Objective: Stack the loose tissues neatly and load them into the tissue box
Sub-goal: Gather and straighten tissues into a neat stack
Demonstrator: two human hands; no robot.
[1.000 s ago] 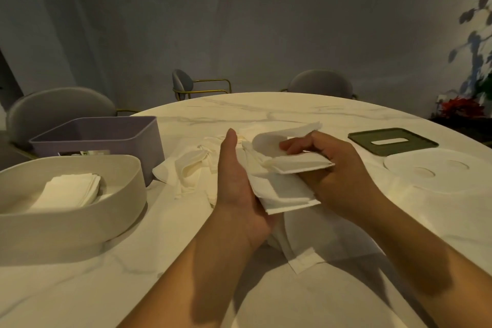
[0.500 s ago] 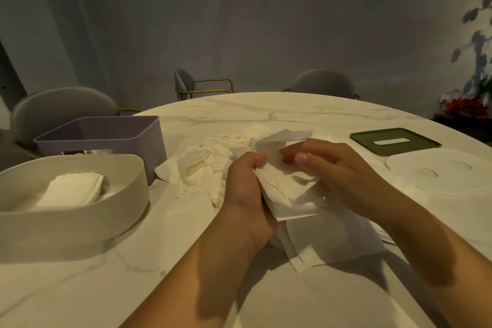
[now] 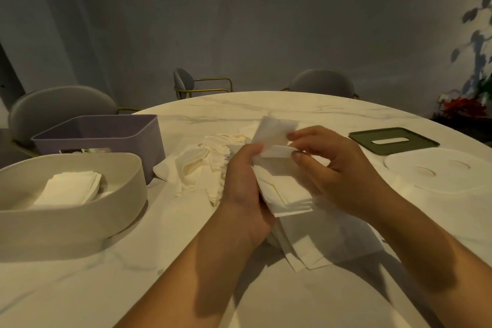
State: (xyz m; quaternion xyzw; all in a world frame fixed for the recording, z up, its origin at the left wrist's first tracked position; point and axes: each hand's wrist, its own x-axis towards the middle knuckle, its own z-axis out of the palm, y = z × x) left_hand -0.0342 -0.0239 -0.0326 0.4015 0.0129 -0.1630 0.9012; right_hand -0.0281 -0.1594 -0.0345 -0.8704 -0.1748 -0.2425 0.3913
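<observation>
- Head view: left hand (image 3: 243,194) grips a squared stack of folded tissues (image 3: 288,194) above the counter (image 3: 186,287). Its thumb curls over the stack's top edge, and layered paper edges show at the lower end.
- Right hand (image 3: 340,168): fingers (image 3: 302,158) pinch the top sheet (image 3: 277,132), which is thin, soft and bent upward in a fold.
- Crumpled loose tissues (image 3: 199,168) are heaped on the counter just behind the left hand. Several flat sheets (image 3: 332,245) lie under both hands.
- Cream oval tissue box (image 3: 111,210) sits at left, matte with rounded walls. A neat folded pile (image 3: 72,186) lies inside.
- Lilac rectangular bin (image 3: 111,136) stands just behind it.
- At right are a flat green slotted lid (image 3: 420,141) and a white round lid (image 3: 452,181).
- The counter top is pale veined marble.
</observation>
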